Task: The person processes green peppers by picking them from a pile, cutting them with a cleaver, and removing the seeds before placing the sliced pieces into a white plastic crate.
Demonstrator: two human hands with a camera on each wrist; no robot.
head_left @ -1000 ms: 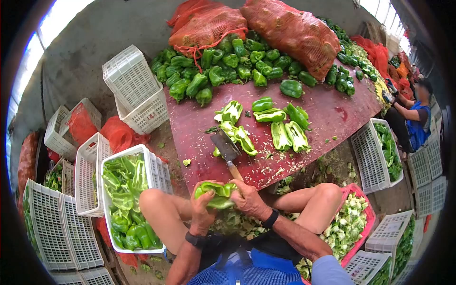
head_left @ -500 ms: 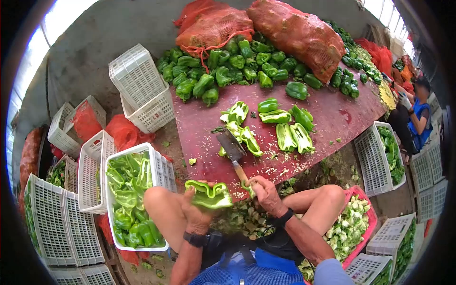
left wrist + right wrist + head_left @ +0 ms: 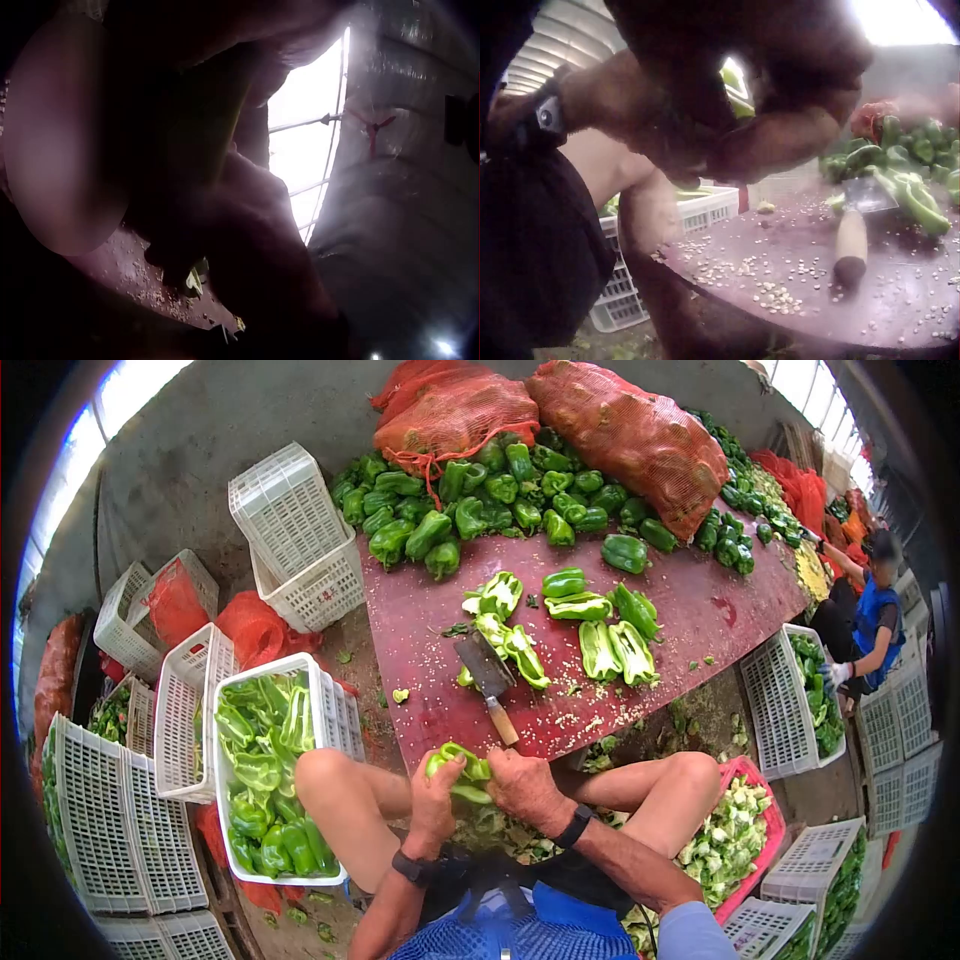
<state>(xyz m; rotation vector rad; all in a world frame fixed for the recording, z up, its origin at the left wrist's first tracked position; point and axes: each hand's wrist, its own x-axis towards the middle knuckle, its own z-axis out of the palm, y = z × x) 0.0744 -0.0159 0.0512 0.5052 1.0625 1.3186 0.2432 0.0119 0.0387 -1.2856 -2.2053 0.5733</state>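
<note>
In the head view the left hand (image 3: 433, 800) grips a cut green pepper piece (image 3: 462, 760) above the lap, at the table's near edge. The right hand (image 3: 525, 790) pinches the piece's other side with curled fingers. Beyond them a cleaver (image 3: 487, 670) lies flat on the red table (image 3: 420, 610), its wooden handle toward the person. Split pepper halves (image 3: 600, 650) rest around the blade and to its right. Dark fingers cover most of the pepper in both wrist views; the right wrist view shows the cleaver handle (image 3: 850, 244) and scattered seeds.
Whole peppers (image 3: 430, 535) are heaped at the table's back, below red mesh sacks (image 3: 630, 445). A white crate (image 3: 222, 760) of cut peppers stands left of the knees, a pink tub (image 3: 775, 825) of scraps at the right. Another person (image 3: 872, 620) sits at far right.
The right hand, apart from the pepper piece half a second ago, has moved left and meets it again. The left hand has turned the piece and shifted slightly right. The far person has reached toward a crate.
</note>
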